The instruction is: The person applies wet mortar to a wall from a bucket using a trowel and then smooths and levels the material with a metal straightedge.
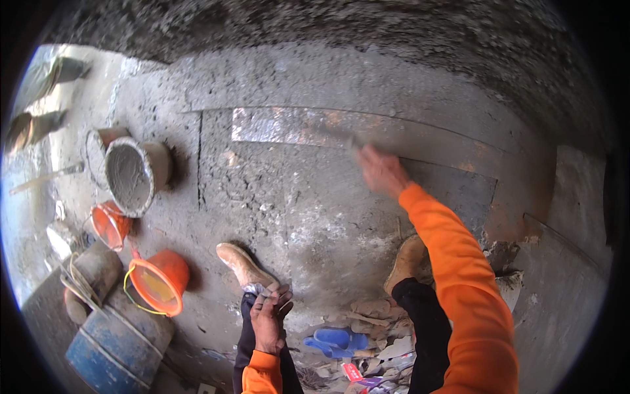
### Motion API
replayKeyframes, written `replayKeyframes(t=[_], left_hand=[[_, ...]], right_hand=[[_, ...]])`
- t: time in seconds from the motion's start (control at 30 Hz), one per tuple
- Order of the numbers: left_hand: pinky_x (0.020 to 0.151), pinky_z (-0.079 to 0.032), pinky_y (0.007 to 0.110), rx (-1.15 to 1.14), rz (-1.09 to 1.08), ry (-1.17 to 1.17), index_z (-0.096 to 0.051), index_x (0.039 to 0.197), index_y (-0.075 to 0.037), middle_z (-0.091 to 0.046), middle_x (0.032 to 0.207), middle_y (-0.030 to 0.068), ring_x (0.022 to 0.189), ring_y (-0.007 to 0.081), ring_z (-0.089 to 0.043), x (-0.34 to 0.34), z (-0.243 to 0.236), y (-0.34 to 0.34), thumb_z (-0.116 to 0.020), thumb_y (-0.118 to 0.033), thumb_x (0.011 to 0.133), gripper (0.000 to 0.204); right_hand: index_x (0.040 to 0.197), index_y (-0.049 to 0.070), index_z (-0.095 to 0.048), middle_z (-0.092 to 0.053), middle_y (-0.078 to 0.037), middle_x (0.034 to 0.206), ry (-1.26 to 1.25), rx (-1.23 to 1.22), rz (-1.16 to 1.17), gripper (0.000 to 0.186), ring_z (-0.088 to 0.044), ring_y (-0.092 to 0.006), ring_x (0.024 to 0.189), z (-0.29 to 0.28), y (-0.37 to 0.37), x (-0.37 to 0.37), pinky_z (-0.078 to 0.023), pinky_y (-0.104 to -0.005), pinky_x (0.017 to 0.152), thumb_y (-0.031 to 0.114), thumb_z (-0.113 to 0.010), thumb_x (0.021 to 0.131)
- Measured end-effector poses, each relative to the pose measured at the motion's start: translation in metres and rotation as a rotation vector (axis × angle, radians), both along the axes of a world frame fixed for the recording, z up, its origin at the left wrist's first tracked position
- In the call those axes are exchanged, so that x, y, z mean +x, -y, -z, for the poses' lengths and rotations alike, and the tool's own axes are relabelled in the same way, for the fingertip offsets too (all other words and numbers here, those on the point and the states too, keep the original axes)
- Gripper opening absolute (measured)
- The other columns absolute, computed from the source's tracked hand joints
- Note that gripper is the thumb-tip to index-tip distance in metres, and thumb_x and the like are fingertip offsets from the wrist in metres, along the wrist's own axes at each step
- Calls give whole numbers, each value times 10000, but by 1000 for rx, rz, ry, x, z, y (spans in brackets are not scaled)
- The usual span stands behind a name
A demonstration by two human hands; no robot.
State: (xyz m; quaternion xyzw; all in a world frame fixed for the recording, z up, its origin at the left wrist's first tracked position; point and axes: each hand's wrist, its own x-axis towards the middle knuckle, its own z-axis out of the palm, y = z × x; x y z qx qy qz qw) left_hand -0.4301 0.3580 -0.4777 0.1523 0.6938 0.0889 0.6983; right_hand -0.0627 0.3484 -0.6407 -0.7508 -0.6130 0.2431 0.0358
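My right hand [382, 172] reaches out over a long, flat strip [275, 125] on the grey cement surface. Its fingers are closed on a small grey tool [355, 142], blurred by motion, whose kind I cannot make out. The strip is shiny at its left end and smeared grey and brown toward the right. Close to my left leg, my left hand [268, 325] hangs with fingers loosely bent and apart, and nothing shows in it. Both forearms wear orange sleeves.
On the left stand a bucket of grey mortar [131, 180], another bucket [95, 157] behind it and two orange buckets [157, 282] [110, 225]. A blue drum [108, 354] lies lower left. Blue gloves [336, 343] and scraps lie between my feet. A rough wall [315, 23] rises ahead.
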Motion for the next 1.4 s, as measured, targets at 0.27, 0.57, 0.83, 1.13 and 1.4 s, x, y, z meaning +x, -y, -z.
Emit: replayKeyframes(t=[0.27,0.57,0.83,1.13,1.4], left_hand=[[844,-467,363,7,88,-41,-504,1205,-16,-606,1119,136,988,236,-599,16,6,19,-567,-234,872,403],[843,-455,366,38,190,-86,-510,1203,-21,-599,1139,132,1002,230,-593,32,7,28,-537,-221,881,380],[887,-446,382,-26,252,-59,-455,1239,4,-562,1185,151,1081,281,-553,58,11,47,-490,-189,901,391],[844,-458,343,0,159,-21,-527,1174,-22,-605,1137,137,990,240,-602,56,9,42,-542,-190,884,336],[868,-454,382,34,166,-19,-468,1220,-4,-572,1165,158,1036,268,-574,47,-3,27,-524,-208,883,398]], right_hand=[[1159,28,-480,-516,-221,1049,307,342,974,401,-541,-392,956,19,123,106,-476,-455,802,157,-572,791],[1252,43,-417,-506,-152,1064,-128,106,110,509,-612,-334,858,-6,119,11,-522,-439,648,132,-571,775],[1275,49,-392,-500,-150,1077,69,124,567,536,-620,-330,691,29,88,20,-502,-428,551,111,-573,774],[1376,77,-274,-489,-149,1071,84,215,629,647,-610,-337,707,10,24,45,-495,-441,589,73,-536,784],[1314,34,-351,-473,-216,1184,-263,201,-135,553,-622,-364,739,4,8,-37,-510,-422,648,53,-498,781]])
